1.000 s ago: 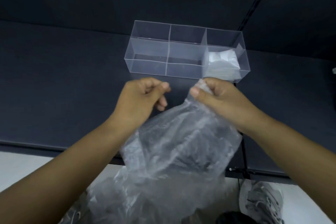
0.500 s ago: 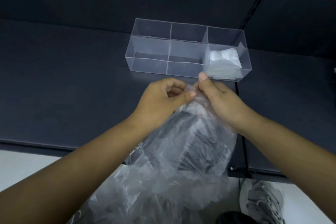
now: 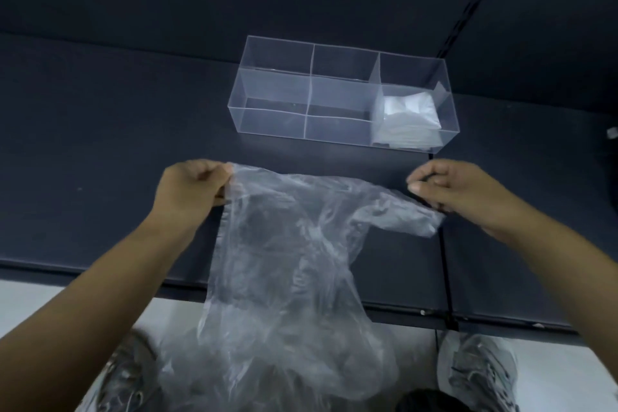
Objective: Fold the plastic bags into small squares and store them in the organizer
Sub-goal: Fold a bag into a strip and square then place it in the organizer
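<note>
A clear, crinkled plastic bag (image 3: pixel 287 264) hangs in the air over the table's front edge, stretched wide at its top. My left hand (image 3: pixel 190 187) pinches the bag's top left corner. My right hand (image 3: pixel 448 187) grips the top right handle strip, whose loose end trails below my fist. Behind the hands stands a clear acrylic organizer (image 3: pixel 274 90) with several compartments. Its near right compartment holds folded white plastic bags (image 3: pixel 408 120); the other compartments look empty.
The dark table (image 3: pixel 100 144) runs left to right, with a seam (image 3: pixel 444 271) on the right side. A dark wall rises behind the organizer. Below the table edge are a pale floor and two grey shoes (image 3: pixel 481 375).
My hands were together near the bag's top; they have moved apart sideways, spreading the bag's top edge wide and flat.
</note>
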Demonstrator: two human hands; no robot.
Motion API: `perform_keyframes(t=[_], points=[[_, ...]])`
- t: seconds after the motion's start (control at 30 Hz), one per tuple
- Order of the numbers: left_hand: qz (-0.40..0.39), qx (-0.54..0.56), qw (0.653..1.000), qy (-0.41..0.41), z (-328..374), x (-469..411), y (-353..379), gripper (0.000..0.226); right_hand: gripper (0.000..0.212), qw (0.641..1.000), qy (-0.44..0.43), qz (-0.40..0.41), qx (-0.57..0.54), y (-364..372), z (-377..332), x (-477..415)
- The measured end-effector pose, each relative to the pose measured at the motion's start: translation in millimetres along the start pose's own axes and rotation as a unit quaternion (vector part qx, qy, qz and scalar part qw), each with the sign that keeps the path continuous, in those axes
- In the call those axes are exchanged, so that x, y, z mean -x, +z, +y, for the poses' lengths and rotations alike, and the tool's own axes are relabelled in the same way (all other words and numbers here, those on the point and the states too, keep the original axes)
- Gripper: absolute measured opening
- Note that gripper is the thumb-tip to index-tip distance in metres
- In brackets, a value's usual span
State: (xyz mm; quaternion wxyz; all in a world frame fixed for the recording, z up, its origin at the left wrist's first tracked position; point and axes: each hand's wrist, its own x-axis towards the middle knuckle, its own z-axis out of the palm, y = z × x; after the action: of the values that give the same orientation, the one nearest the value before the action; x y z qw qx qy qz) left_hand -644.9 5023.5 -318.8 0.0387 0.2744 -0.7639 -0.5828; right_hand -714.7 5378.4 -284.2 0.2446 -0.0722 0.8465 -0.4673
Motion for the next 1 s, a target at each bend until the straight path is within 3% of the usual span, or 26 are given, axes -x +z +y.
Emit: perform_keyframes(t=[0.13,0.27,0.4,0.47,0.57,0.63,0.7,0.77,0.9,1.0], points=[[0.002,0.002,0.999,-0.033,-15,-8,-8,0.019,0.024,0.998,-0.015,0.036,-0.040,-6,10,5],[0.006,0.000,0.999,-0.038,-17,-10,-9,0.018,0.032,0.999,-0.032,-0.040,0.013,9,9,6],[0.014,-0.015,0.999,-0.039,-17,-10,-9,0.017,0.004,0.991,-0.060,-0.025,0.118,21,10,-3],[0.026,-0.022,0.999,-0.041,-17,-12,-12,0.018,0.013,0.994,-0.043,-0.043,0.092,12,12,-3],[0.030,-0.029,0.998,-0.045,-16,-18,-16,0.021,0.044,0.999,-0.025,-0.039,0.000,-5,14,-1],[0.022,-0.041,0.998,-0.046,-14,-21,-12,0.024,0.056,0.998,-0.014,-0.020,-0.055,-9,13,-3],[0.021,-0.048,0.998,-0.040,-10,-23,-6,0.027,0.032,0.994,-0.008,0.024,-0.104,-7,10,-9],[0.036,-0.038,0.998,-0.035,-3,-28,-2,0.028,0.014,0.984,-0.005,0.124,-0.129,-8,7,-19],[0.063,0.002,0.997,-0.036,11,-35,-4,0.028,0.021,0.950,-0.008,0.287,-0.124,-17,4,-26],[0.012,0.079,0.994,-0.071,14,-21,-11,0.022,0.017,0.961,-0.019,0.261,-0.087,-10,-2,-5]])
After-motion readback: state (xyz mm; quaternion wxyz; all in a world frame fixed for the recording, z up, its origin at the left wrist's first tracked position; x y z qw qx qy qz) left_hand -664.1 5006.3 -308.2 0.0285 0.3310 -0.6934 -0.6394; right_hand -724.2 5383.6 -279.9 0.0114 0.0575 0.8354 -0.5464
